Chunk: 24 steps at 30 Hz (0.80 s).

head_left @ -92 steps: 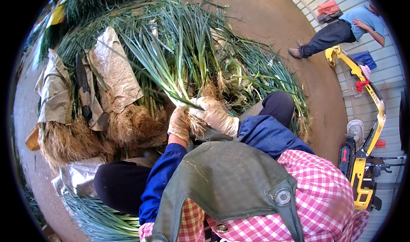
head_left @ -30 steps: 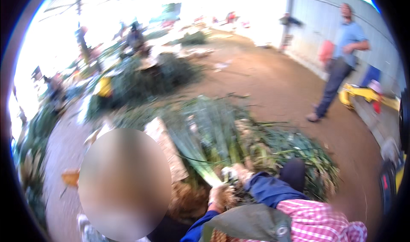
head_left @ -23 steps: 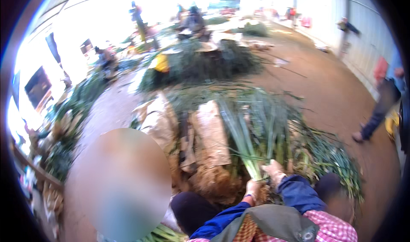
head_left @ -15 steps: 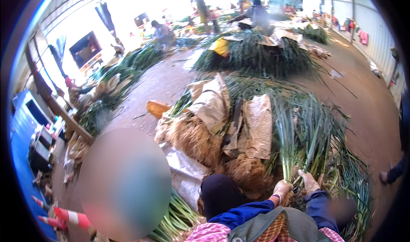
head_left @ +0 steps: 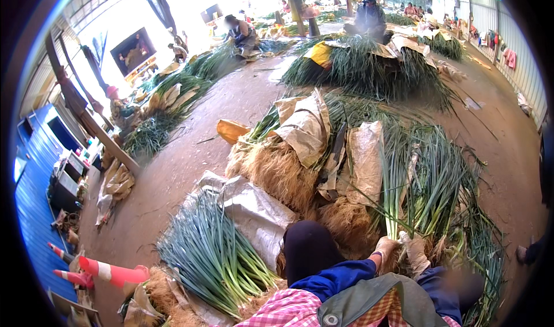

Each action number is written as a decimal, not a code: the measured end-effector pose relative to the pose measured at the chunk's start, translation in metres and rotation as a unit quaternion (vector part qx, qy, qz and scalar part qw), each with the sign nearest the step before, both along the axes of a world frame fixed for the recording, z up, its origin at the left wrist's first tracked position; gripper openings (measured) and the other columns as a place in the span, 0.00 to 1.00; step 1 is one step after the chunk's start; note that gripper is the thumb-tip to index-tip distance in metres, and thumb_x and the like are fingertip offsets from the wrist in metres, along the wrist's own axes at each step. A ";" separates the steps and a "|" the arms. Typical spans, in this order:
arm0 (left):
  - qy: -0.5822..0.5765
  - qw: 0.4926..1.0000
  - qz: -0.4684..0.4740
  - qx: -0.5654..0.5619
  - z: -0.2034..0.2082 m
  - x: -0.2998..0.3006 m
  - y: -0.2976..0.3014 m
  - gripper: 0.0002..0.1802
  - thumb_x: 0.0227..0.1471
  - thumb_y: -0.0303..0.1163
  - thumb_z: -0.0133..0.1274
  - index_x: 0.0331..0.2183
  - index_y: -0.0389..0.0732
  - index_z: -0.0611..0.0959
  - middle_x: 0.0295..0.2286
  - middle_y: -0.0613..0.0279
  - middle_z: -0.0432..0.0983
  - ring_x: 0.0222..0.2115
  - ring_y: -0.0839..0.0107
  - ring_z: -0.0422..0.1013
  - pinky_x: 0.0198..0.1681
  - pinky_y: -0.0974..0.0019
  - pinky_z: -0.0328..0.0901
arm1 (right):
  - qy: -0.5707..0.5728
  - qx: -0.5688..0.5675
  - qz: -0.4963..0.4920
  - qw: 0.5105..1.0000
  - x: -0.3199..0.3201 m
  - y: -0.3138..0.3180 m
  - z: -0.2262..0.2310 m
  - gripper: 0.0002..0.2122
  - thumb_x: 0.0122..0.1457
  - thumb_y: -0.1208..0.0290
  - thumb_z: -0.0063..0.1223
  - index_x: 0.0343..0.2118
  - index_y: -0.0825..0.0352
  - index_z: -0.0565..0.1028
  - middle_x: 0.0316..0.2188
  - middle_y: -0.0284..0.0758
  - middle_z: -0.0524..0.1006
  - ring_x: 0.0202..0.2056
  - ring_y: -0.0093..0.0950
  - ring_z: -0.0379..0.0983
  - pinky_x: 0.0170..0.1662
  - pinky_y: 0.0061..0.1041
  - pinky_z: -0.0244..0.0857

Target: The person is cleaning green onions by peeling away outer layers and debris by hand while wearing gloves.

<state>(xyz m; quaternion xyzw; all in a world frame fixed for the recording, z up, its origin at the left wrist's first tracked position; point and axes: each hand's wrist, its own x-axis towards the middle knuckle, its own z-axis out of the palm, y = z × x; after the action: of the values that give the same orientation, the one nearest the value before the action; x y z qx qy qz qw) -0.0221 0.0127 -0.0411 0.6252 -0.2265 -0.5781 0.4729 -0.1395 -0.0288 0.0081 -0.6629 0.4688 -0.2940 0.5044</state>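
In front of my lap, my gloved left hand (head_left: pixel 385 248) is closed around the pale lower stems of a bunch of spring onions (head_left: pixel 392 203), whose long green leaves point away from me. Close beside it, to the right, my gloved right hand (head_left: pixel 414 253) has its fingers bent in at the root end of the stems. Whether it grips the same bunch or a few separate stalks is hard to make out. More loose spring onions (head_left: pixel 433 197) with root ends lie just beyond and to the right of my hands.
Root bundles (head_left: pixel 271 177) partly wrapped in sacking (head_left: pixel 306 128) lie ahead. At left is a leafy bundle (head_left: pixel 213 246) beside a pale sack (head_left: pixel 254 203). Red-and-white cones (head_left: pixel 112 272) lie lower left. Farther off, a large onion heap (head_left: pixel 363 67) and seated people; a wooden post (head_left: pixel 86 113) leans left.
The view has shifted, so the scene sits farther right and the bundle at lower left now shows. My right hand has drawn closer to my left; the left still holds the stems.
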 end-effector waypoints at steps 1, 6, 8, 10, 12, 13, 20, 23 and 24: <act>0.109 0.994 -0.013 0.010 0.014 -0.003 -0.001 0.06 0.42 0.26 0.55 0.27 0.37 0.79 0.18 0.59 0.73 0.17 0.65 0.71 0.21 0.62 0.67 | -0.058 0.052 -0.018 0.997 -0.008 -0.007 0.004 0.10 0.58 0.64 0.51 0.29 0.67 0.76 0.22 0.27 0.74 0.27 0.19 0.71 0.30 0.22 0.64; 0.345 0.938 -0.041 -0.023 0.070 -0.016 -0.008 0.09 0.45 0.24 0.52 0.33 0.35 0.77 0.24 0.60 0.73 0.22 0.65 0.72 0.24 0.63 0.69 | -0.344 0.324 -0.041 0.880 -0.051 -0.014 0.054 0.09 0.58 0.62 0.49 0.31 0.62 0.72 0.20 0.27 0.73 0.24 0.22 0.73 0.28 0.24 0.70; 0.331 0.943 -0.028 0.004 0.014 0.006 -0.013 0.09 0.49 0.31 0.50 0.33 0.37 0.78 0.26 0.59 0.74 0.23 0.65 0.73 0.26 0.62 0.70 | -0.294 0.407 0.036 0.864 -0.030 0.001 0.099 0.08 0.58 0.63 0.51 0.30 0.62 0.72 0.19 0.27 0.72 0.20 0.20 0.71 0.22 0.23 0.68; 0.580 0.813 -0.044 -0.022 -0.017 0.011 -0.011 0.09 0.53 0.36 0.48 0.26 0.42 0.76 0.19 0.59 0.72 0.18 0.67 0.69 0.23 0.65 0.66 | -0.213 0.383 0.064 0.896 -0.039 0.017 0.144 0.10 0.57 0.61 0.51 0.29 0.62 0.72 0.19 0.28 0.72 0.23 0.21 0.72 0.24 0.20 0.66; 0.409 0.912 -0.034 0.002 0.007 0.008 -0.017 0.14 0.57 0.40 0.44 0.31 0.39 0.76 0.21 0.57 0.75 0.21 0.63 0.72 0.24 0.64 0.70 | -0.024 0.322 0.008 0.946 -0.071 0.012 0.175 0.12 0.55 0.61 0.54 0.30 0.67 0.74 0.20 0.32 0.75 0.20 0.22 0.72 0.24 0.21 0.66; 0.413 0.910 -0.018 0.007 -0.004 0.009 -0.020 0.17 0.57 0.43 0.44 0.32 0.38 0.76 0.21 0.56 0.75 0.21 0.61 0.73 0.24 0.62 0.70 | -0.023 0.286 0.018 0.958 -0.091 0.011 0.183 0.14 0.54 0.60 0.56 0.30 0.69 0.75 0.20 0.34 0.76 0.18 0.22 0.72 0.23 0.21 0.67; 0.464 0.882 -0.072 0.028 0.000 -0.005 -0.021 0.31 0.56 0.56 0.42 0.36 0.34 0.75 0.22 0.45 0.75 0.19 0.59 0.72 0.22 0.63 0.70 | -0.007 0.224 -0.173 0.959 -0.225 0.024 0.236 0.13 0.54 0.62 0.56 0.28 0.70 0.74 0.18 0.34 0.75 0.14 0.21 0.69 0.18 0.17 0.62; 0.446 0.893 -0.048 0.040 0.007 -0.005 -0.020 0.27 0.56 0.51 0.46 0.38 0.33 0.76 0.23 0.49 0.75 0.18 0.60 0.71 0.21 0.65 0.69 | 0.092 0.209 -0.177 0.957 -0.273 0.015 0.225 0.16 0.55 0.58 0.54 0.24 0.70 0.75 0.16 0.35 0.75 0.14 0.24 0.69 0.19 0.21 0.61; 0.419 0.907 -0.038 0.039 0.007 -0.002 -0.018 0.23 0.55 0.47 0.49 0.38 0.34 0.76 0.24 0.51 0.76 0.19 0.62 0.71 0.20 0.65 0.69 | 0.114 0.198 -0.188 0.955 -0.292 0.009 0.215 0.17 0.55 0.57 0.54 0.24 0.71 0.76 0.16 0.36 0.75 0.15 0.25 0.70 0.19 0.23 0.61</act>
<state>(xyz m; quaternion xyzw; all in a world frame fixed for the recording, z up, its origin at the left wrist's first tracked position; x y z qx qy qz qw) -0.0238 -0.0057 -0.0337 0.3346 -0.0084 -0.8123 0.4776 -0.4314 -0.0202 0.2229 -0.4788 0.6879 -0.2072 0.5047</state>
